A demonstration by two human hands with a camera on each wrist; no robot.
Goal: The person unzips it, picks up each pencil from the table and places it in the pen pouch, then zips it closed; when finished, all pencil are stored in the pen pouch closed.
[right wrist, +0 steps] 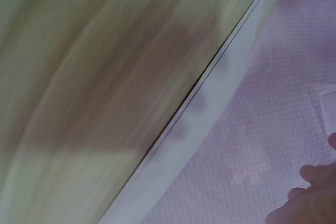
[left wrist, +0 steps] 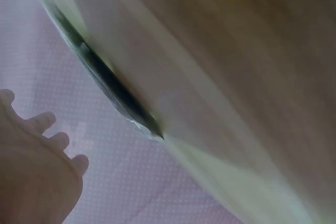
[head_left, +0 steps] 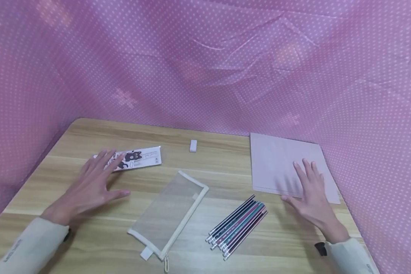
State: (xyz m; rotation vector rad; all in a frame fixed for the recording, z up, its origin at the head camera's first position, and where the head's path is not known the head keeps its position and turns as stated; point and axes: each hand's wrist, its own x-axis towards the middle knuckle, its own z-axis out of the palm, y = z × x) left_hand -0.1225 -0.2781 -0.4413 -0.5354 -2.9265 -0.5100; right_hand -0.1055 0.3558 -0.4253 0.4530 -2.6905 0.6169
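My left hand (head_left: 92,186) is spread out on the left, its fingers over the end of a flat pack with a black cat print (head_left: 145,158). On the right, my right hand (head_left: 311,198) hovers with fingers apart above the near part of a pale pink sheet or thin folder (head_left: 277,160). Neither hand holds anything. Between them lie a see-through mesh zip pouch (head_left: 168,207) and a bundle of pencils (head_left: 238,226) with eraser ends towards me. The wrist views show the pack's edge (left wrist: 118,90) and the pink folder's edge (right wrist: 210,95).
A small white eraser-like block (head_left: 193,146) lies near the far edge of the wooden table (head_left: 219,152). Pink dotted cloth (head_left: 205,76) hangs around the back and sides. The pouch's zip pull (head_left: 166,264) points towards me.
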